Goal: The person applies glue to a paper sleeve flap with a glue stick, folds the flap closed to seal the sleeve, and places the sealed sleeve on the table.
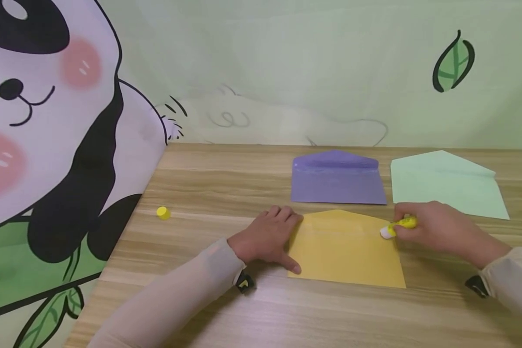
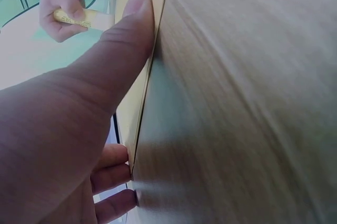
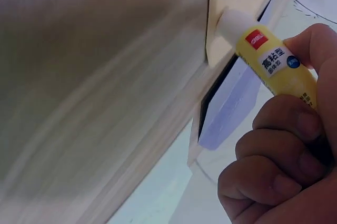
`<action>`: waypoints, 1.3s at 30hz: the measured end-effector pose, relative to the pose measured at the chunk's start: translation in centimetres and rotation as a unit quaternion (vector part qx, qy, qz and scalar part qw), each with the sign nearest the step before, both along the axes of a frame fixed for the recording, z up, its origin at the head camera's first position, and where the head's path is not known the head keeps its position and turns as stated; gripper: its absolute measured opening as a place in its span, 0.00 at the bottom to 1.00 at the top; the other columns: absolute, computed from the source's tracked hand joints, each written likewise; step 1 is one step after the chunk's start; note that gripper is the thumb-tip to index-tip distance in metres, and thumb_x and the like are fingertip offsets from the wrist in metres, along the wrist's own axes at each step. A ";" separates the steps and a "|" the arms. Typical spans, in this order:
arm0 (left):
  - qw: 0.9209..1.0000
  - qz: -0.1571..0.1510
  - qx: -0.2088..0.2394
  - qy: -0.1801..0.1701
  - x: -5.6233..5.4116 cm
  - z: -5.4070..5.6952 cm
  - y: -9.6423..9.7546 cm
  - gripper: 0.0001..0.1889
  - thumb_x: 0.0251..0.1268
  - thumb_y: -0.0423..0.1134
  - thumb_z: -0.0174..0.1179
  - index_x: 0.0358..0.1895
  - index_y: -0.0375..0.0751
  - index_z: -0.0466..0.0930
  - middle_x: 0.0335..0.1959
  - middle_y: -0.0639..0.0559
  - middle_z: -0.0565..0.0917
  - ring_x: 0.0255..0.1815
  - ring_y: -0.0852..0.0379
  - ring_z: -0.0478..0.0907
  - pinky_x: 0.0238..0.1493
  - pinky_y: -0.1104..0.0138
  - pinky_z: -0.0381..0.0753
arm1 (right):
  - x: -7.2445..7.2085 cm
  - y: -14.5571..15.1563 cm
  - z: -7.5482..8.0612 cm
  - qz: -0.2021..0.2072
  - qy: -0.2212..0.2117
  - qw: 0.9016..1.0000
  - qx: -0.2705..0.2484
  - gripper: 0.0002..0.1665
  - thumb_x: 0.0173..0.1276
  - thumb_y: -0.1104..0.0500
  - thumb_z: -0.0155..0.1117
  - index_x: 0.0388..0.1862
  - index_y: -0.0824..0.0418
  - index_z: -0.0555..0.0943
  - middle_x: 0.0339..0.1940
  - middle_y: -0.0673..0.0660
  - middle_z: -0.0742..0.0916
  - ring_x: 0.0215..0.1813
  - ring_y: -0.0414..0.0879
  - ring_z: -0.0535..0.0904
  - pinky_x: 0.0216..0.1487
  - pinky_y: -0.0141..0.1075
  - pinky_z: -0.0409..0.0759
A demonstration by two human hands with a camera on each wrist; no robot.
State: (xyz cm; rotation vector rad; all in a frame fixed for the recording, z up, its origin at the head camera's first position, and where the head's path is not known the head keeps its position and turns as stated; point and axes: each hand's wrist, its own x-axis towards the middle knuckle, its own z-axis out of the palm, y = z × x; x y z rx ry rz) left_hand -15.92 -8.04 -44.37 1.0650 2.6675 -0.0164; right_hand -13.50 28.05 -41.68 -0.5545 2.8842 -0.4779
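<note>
A yellow envelope (image 1: 345, 256) lies on the wooden table with its flap pointing away. My left hand (image 1: 271, 239) rests on its left edge, thumb on the lower corner and fingers at the upper one. My right hand (image 1: 443, 229) grips a yellow glue stick (image 1: 406, 222), its white end touching the envelope near the right end of the flap. In the right wrist view the glue stick (image 3: 276, 61) shows a red label, with thumb and curled fingers around its barrel. The left wrist view has the thumb pressed along the envelope (image 2: 138, 82).
Behind the yellow envelope lies a purple envelope (image 1: 337, 186), and a pale green envelope (image 1: 443, 183) is at the back right, partly behind my right hand. A small yellow cap (image 1: 163, 212) stands near the table's left edge. A panda-printed backdrop (image 1: 261, 72) hangs behind the table (image 1: 226, 179).
</note>
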 end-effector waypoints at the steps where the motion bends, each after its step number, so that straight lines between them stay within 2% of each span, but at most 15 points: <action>1: 1.000 -0.001 -0.001 0.000 0.0 0.0 0.0 0.64 0.38 0.81 0.66 0.77 0.43 0.58 0.69 0.50 0.66 0.65 0.50 0.64 0.65 0.54 0.70 | 0.0 -0.1 0.0 0.001 -0.001 1.000 -0.004 0.07 0.62 0.51 0.70 0.33 0.44 0.78 0.18 0.43 0.75 0.23 0.40 0.67 0.23 0.34 0.61; 5: 1.000 -0.002 -0.004 0.001 0.0 0.1 0.1 0.64 0.38 0.80 0.65 0.77 0.44 0.57 0.69 0.50 0.66 0.65 0.50 0.64 0.65 0.54 0.70 | 0.4 -0.8 0.0 0.009 0.015 1.000 -0.005 0.08 0.63 0.50 0.70 0.35 0.45 0.78 0.15 0.43 0.72 0.20 0.39 0.65 0.22 0.33 0.60; 10: 1.000 0.001 -0.002 -0.005 0.0 0.0 0.1 0.64 0.38 0.80 0.66 0.77 0.44 0.57 0.70 0.50 0.66 0.66 0.49 0.64 0.65 0.54 0.70 | 0.7 -1.9 -0.1 0.014 0.044 0.999 0.008 0.13 0.64 0.43 0.70 0.37 0.47 0.78 0.14 0.43 0.70 0.19 0.39 0.63 0.21 0.33 0.59; 26: 1.000 0.002 -0.003 -0.005 -0.1 -0.1 0.2 0.65 0.38 0.80 0.66 0.77 0.43 0.57 0.70 0.50 0.65 0.67 0.49 0.63 0.66 0.54 0.70 | -0.4 -4.9 -0.3 0.019 -0.002 1.000 -0.019 0.09 0.66 0.47 0.66 0.40 0.49 0.79 0.12 0.43 0.68 0.17 0.39 0.63 0.20 0.33 0.60; 39: 1.000 0.005 -0.001 -0.012 -0.1 0.0 0.1 0.65 0.38 0.80 0.66 0.77 0.43 0.56 0.70 0.50 0.65 0.68 0.49 0.62 0.68 0.53 0.69 | -1.1 -8.4 -0.9 0.048 0.028 0.998 -0.035 0.09 0.65 0.48 0.67 0.38 0.48 0.79 0.12 0.42 0.67 0.17 0.37 0.60 0.20 0.32 0.58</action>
